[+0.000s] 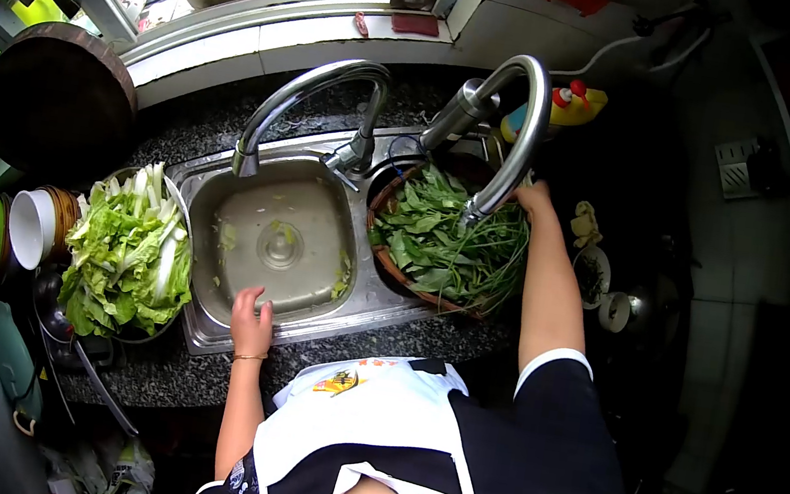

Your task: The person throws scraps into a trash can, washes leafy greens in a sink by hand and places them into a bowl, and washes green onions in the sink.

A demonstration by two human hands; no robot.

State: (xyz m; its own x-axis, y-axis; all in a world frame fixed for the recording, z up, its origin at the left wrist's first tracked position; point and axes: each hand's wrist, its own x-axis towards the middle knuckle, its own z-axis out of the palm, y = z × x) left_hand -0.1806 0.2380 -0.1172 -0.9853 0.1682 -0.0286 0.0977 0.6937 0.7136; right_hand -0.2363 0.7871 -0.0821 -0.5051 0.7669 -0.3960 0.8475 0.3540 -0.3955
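My left hand [252, 326] is at the front rim of the steel sink [195, 305], fingers stretched out and apart, holding nothing. Bits of leaf lie in the wet left basin around its drain. My right hand [531, 197] reaches past the curved faucet to the right edge of a brown woven basket [392, 265]. It looks closed on the basket's edge, though the fingertips are partly hidden. Dark leafy greens [438, 228] with long thin stems fill the basket, which sits in the right basin.
A chrome faucet [319, 67] arches over the left basin, and a thicker faucet [535, 95] over the basket. Pale green lettuce [133, 256] is heaped in a bowl at the left. Nearby are a round wooden board [57, 98], stacked bowls [32, 228], a ladle [99, 377] and yellow bottles [576, 106].
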